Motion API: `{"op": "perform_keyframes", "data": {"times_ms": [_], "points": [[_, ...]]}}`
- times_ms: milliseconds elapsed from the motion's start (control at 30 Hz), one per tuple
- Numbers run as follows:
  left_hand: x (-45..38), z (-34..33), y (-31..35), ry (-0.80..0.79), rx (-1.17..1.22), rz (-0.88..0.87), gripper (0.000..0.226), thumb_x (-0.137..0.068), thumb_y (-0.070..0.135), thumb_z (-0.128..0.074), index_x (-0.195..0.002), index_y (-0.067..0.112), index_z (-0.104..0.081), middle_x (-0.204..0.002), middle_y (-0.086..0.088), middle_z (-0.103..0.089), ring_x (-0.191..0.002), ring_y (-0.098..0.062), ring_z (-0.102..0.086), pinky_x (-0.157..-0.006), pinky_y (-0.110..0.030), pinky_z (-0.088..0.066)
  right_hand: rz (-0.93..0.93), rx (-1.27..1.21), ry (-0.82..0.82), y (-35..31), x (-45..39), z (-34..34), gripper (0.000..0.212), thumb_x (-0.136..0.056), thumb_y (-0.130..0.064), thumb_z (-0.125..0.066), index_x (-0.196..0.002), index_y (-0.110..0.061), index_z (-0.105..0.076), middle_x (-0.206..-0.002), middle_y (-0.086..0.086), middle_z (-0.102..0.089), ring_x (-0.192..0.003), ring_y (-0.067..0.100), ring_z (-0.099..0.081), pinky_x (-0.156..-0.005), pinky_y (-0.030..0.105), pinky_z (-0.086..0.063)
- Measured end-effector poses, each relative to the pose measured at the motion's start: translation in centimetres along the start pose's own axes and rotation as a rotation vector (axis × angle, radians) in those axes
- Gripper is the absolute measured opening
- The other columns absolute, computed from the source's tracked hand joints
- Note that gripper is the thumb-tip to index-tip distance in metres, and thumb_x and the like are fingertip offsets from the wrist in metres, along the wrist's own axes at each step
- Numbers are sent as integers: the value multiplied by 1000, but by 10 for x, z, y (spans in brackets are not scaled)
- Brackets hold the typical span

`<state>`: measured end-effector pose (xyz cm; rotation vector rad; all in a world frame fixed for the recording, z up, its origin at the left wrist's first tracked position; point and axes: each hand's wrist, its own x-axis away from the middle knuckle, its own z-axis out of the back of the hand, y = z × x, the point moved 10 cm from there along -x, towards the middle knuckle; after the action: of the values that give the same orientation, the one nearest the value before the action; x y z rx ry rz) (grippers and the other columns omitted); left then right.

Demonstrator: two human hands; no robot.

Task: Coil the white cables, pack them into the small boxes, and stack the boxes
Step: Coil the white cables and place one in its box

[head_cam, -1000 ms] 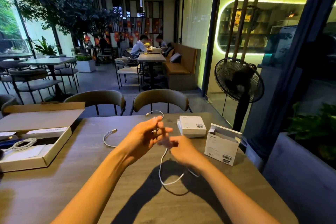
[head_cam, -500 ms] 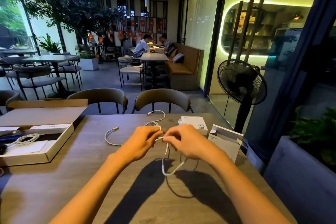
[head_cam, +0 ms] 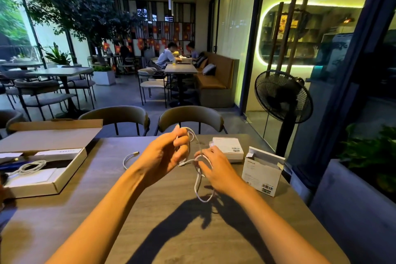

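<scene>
Low in the middle of the frame, our two forearms reach forward over a wooden table (head_cam: 246, 231); between them a thin white cable (head_cam: 198, 182) hangs in a loose loop, its lowest bend just above the table top, so we judge it light, limp and springy, likely to uncoil unless pinched where the turns cross; the plug ends look like the firmest places to take hold. Our left hand (head_cam: 165, 155), centre frame, has its fingers curled around the upper turns of the cable; our right hand (head_cam: 215, 169), just beside it, pinches the strands with its fingers bent, the cable running between both hands. To the right of the hands stands a small white box (head_cam: 262, 174) with its top flap open; just behind, a closed white box (head_cam: 228, 148) lies flat. A second white cable (head_cam: 128, 157) lies loose on the table left of centre. At the left edge, a flat cardboard box (head_cam: 64, 176) sits open with another coiled cable (head_cam: 30, 167) inside. Beyond the table, two chairs (head_cam: 190, 115) face us.
</scene>
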<state>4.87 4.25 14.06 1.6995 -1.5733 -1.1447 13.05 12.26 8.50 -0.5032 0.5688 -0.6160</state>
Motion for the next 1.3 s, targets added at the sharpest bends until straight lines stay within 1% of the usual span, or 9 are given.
{"op": "perform_keyframes", "data": {"times_ms": [133, 233, 433, 567, 767, 900, 1033, 1167, 1300], "points": [[-9, 36, 23, 279, 104, -214, 30, -107, 23, -36, -99, 5, -59, -90, -11, -70, -91, -23, -74, -83, -32, -62, -108, -298, 36, -2, 12, 0, 12, -102, -26, -58, -114, -23, -61, -101, -1, -64, -84, 11, -63, -71, 28, -57], [-11, 62, 20, 381, 153, -255, 32, -109, 24, -33, -109, 4, -58, -125, -20, -68, -114, -28, -69, -97, -37, -56, -190, -536, 74, -2, 18, 3, 14, -102, -28, -57, -105, -18, -65, -88, 9, -68, -59, 15, -61, -51, 24, -54], [-10, 62, 17, 403, -154, -280, 39, -109, 27, -35, -130, 4, -58, -141, -14, -59, -130, -17, -57, -116, -37, -39, -119, -338, -223, -24, 25, -21, 42, -108, -31, -46, -96, -1, -73, -65, -4, -63, -50, -5, -51, -58, 10, -41], [1, 49, 44, 489, -1023, -405, 31, -107, 22, -40, -99, 8, -66, -126, -29, -58, -105, -25, -58, -88, -28, -49, -80, -420, -150, -32, 27, -19, 43, -108, -30, -45, -89, 0, -70, -61, -4, -56, -54, 4, -48, -59, 19, -41], [-4, 70, 24, 302, -1471, -277, 23, -105, 28, -44, -93, 21, -63, -89, 6, -70, -85, 0, -65, -75, -18, -48, -126, -487, 154, -14, 18, 31, 44, -107, -35, -45, -76, -11, -66, -51, -18, -52, -53, -1, -44, -57, 16, -34], [4, 71, 22, 289, -1721, -238, 29, -106, 30, -43, -88, 23, -64, -78, 13, -65, -71, -2, -60, -66, -15, -43, -212, -450, 396, 11, 21, 64, 40, -104, -40, -51, -79, -17, -72, -67, -7, -63, -66, 12, -54, -61, 27, -42], [3, 70, 17, 262, -1423, -187, 41, -106, 30, -44, -72, 19, -64, -67, 2, -62, -61, -8, -52, -64, -24, -43, -334, -313, 455, 33, 26, 63, 29, -103, -33, -56, -88, -16, -73, -86, 1, -69, -80, 9, -60, -64, 20, -44], [-1, 56, 10, 151, -911, -90, 45, -106, 27, -44, -66, 24, -64, -59, 6, -52, -55, -4, -44, -58, -20, -38, -436, -125, 245, 51, 25, 32, 20, -101, -39, -58, -96, -22, -66, -97, -1, -68, -87, 11, -61, -71, 27, -53], [-4, 51, 8, 162, -1106, -130, 45, -100, 47, -49, -86, 7, -64, -69, -3, -54, -64, -7, -47, -60, -19, -40, -410, 37, 11, 37, 22, -2, 10, -101, -36, -56, -110, -32, -60, -111, -3, -66, -100, 16, -63, -89, 41, -58]]}}
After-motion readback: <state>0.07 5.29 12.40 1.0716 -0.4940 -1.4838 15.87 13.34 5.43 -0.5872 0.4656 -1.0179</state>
